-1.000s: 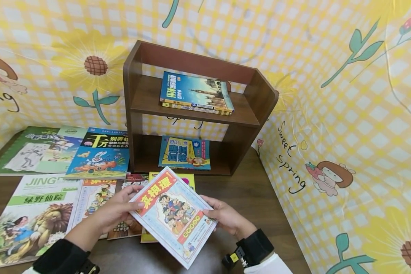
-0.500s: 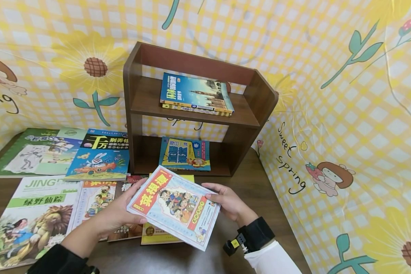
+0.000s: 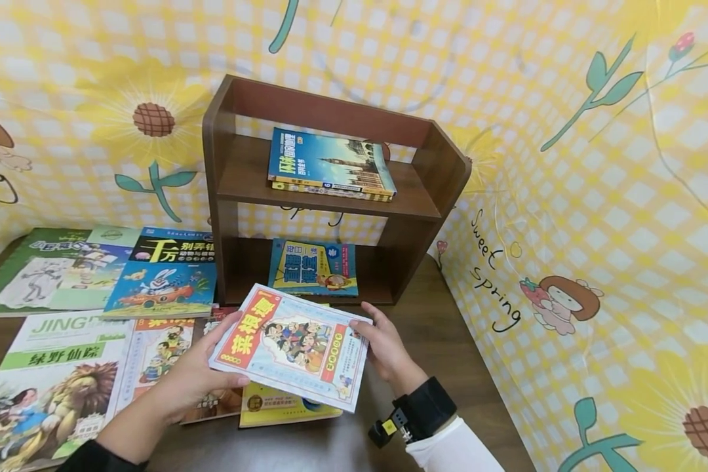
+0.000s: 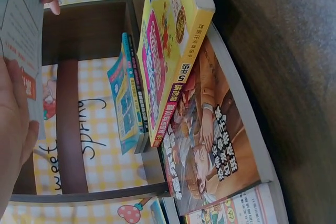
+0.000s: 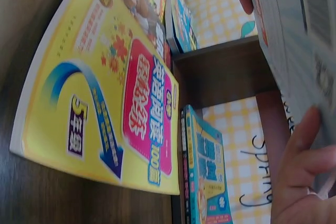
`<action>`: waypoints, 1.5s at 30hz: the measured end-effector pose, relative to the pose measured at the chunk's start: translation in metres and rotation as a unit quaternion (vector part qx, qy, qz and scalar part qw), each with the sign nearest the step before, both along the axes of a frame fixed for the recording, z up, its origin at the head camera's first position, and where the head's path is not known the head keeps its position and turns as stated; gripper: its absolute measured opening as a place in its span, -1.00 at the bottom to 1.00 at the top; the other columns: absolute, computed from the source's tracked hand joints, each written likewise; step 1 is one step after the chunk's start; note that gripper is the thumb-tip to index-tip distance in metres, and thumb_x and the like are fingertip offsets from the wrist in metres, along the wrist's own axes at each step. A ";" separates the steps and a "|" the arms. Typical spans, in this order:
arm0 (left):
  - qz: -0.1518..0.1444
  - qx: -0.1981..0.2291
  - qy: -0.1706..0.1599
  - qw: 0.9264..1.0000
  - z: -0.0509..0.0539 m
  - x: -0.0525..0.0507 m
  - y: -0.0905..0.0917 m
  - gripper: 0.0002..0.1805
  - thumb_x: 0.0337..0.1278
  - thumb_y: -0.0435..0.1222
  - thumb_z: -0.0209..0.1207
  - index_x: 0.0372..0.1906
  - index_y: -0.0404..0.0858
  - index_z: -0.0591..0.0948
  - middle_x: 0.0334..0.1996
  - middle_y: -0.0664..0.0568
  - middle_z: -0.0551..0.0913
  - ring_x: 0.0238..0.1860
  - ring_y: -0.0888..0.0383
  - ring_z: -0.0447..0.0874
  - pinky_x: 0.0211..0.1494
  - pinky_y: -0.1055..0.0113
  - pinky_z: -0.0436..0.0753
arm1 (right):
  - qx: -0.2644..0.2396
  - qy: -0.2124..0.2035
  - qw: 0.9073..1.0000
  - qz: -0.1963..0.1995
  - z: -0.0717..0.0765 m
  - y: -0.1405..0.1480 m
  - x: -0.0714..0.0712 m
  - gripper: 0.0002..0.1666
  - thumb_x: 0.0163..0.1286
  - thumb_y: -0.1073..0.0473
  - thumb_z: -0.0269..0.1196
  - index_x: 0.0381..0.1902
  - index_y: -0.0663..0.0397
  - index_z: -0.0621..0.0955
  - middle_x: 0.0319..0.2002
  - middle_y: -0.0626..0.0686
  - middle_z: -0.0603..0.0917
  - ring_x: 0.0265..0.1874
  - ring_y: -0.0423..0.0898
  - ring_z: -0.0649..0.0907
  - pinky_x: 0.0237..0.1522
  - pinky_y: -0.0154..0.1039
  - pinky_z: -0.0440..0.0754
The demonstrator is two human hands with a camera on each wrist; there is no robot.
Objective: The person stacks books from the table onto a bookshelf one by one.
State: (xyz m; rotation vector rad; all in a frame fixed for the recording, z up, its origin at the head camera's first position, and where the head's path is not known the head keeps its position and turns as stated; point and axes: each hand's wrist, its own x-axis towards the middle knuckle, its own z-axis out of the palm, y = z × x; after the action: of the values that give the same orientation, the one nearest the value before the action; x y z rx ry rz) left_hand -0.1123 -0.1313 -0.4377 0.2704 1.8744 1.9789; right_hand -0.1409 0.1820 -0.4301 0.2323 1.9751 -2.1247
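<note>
A light blue book with a red title band [image 3: 292, 347] is held above the table, cover up and tilted, in front of the bookshelf. My left hand [image 3: 197, 370] grips its left edge, thumb on the cover. At its upper right corner my right hand [image 3: 389, 344] pinches the edge, thumb on top. In the left wrist view the left hand [image 4: 13, 114] lies against the book's underside [image 4: 23, 35]. The right wrist view has the right hand [image 5: 307, 171] at the book [image 5: 299, 40]. A yellow book [image 3: 289, 405] lies beneath it on the table.
A brown two-tier bookshelf [image 3: 330, 204] stands behind, with stacked books [image 3: 330, 164] on its upper shelf and blue books [image 3: 314, 267] on the lower. Several books lie at the left, among them a white one with a lion [image 3: 53, 387] and a blue one [image 3: 162, 282]. Patterned cloth [image 3: 566, 164] surrounds the table.
The held book has turned anticlockwise, so its title band stands more upright at the left, and it has shifted slightly left. Both hands have moved with it. The view has shifted slightly.
</note>
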 end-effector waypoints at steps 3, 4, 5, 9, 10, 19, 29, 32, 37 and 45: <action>0.031 -0.010 0.012 0.999 0.001 0.003 0.000 0.19 0.00 -0.43 0.37 0.56 -0.11 -0.22 0.36 -0.44 0.17 -0.04 0.10 0.63 -0.14 0.32 0.67 | -0.004 0.008 1.000 -0.015 0.001 -0.007 0.005 -0.25 0.46 0.19 0.05 0.50 0.11 0.03 -0.15 0.15 0.67 -0.46 -0.17 0.66 -0.58 -0.41 0.44; 0.040 -0.014 0.016 0.999 0.002 0.003 -0.001 0.19 0.01 -0.43 0.37 0.56 -0.10 -0.22 0.35 -0.44 0.18 -0.04 0.12 0.63 -0.13 0.33 0.67 | -0.004 0.008 1.000 -0.019 0.002 -0.009 0.007 -0.25 0.47 0.18 0.03 0.51 0.10 0.02 -0.13 0.15 0.67 -0.45 -0.16 0.66 -0.60 -0.41 0.39; 0.048 -0.020 0.020 0.998 0.004 0.004 0.000 0.19 0.01 -0.43 0.37 0.56 -0.09 -0.22 0.35 -0.44 0.19 -0.05 0.15 0.64 -0.13 0.35 0.67 | -0.007 0.008 1.000 -0.021 0.003 -0.011 0.009 -0.26 0.47 0.19 0.02 0.51 0.10 0.02 -0.10 0.16 0.66 -0.42 -0.15 0.67 -0.57 -0.40 0.40; 0.069 -0.034 0.049 0.996 0.009 0.005 0.000 0.20 0.01 -0.42 0.36 0.56 -0.10 -0.25 0.34 -0.44 0.22 -0.08 0.28 0.64 -0.08 0.41 0.63 | -0.006 0.011 1.000 -0.017 0.011 -0.019 0.018 -0.29 0.49 0.17 -0.02 0.51 0.11 0.04 0.05 0.20 0.61 -0.23 -0.09 0.69 -0.34 -0.33 0.61; 0.074 -0.039 0.056 0.995 0.010 0.005 0.000 0.20 0.01 -0.42 0.37 0.56 -0.09 -0.25 0.35 -0.43 0.22 -0.10 0.32 0.64 -0.08 0.43 0.63 | -0.005 0.012 1.000 -0.015 0.013 -0.021 0.021 -0.29 0.50 0.17 -0.02 0.51 0.11 0.05 0.10 0.21 0.59 -0.17 -0.07 0.69 -0.26 -0.30 0.64; 0.134 -0.099 0.083 0.983 0.023 0.009 0.005 0.23 -0.02 -0.32 0.41 0.56 0.00 -0.24 0.37 -0.34 0.21 0.08 0.06 0.55 -0.07 0.50 0.59 | 0.001 0.091 0.996 0.019 0.021 -0.038 0.049 -0.17 0.45 0.26 0.09 0.54 0.09 -0.03 0.42 0.16 0.29 0.23 0.02 0.52 0.17 -0.23 0.52; 0.159 -0.148 0.132 0.967 0.040 0.017 0.016 0.30 -0.07 -0.24 0.46 0.55 0.07 -0.30 0.43 -0.33 0.12 0.27 -0.28 0.33 0.17 0.09 0.54 | 0.086 0.156 0.984 0.013 0.030 -0.041 0.057 0.29 0.18 0.15 0.42 0.54 0.03 -0.24 0.53 0.11 -0.05 0.46 0.11 0.11 0.42 0.13 0.06; 0.164 -0.158 0.156 0.961 0.047 0.018 0.020 0.32 -0.06 -0.22 0.46 0.54 0.08 -0.35 0.46 -0.29 0.06 0.27 -0.27 0.32 0.19 0.01 0.51 | 0.125 0.184 0.975 0.002 0.033 -0.040 0.056 0.26 0.19 0.16 0.39 0.54 0.06 -0.22 0.53 0.11 -0.04 0.47 0.11 0.07 0.44 0.15 -0.04; 0.156 -0.128 0.187 0.961 0.065 0.012 0.027 0.30 0.00 -0.25 0.42 0.53 0.08 -0.38 0.50 -0.19 -0.01 0.24 -0.23 0.39 0.00 0.39 0.60 | 0.131 0.226 0.965 -0.001 0.045 -0.035 0.050 0.22 0.24 0.20 0.35 0.55 0.01 -0.24 0.53 0.07 -0.05 0.45 0.06 0.16 0.42 0.01 0.13; 0.145 -0.086 0.248 0.954 0.100 -0.015 0.037 0.27 0.02 -0.33 0.39 0.54 0.00 -0.35 0.50 -0.14 0.02 0.23 -0.13 0.40 -0.05 0.59 0.54 | 0.134 0.273 0.953 -0.006 0.083 -0.025 0.027 0.20 0.27 0.24 0.32 0.54 0.01 -0.26 0.53 0.03 -0.04 0.46 -0.04 0.14 0.44 -0.06 0.10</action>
State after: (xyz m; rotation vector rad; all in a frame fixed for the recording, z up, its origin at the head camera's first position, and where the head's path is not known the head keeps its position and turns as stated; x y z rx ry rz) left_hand -0.1270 -0.0946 -0.3377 0.5047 2.5155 2.0477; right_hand -0.1139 0.1568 -0.3468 -0.3427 2.5689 -2.0764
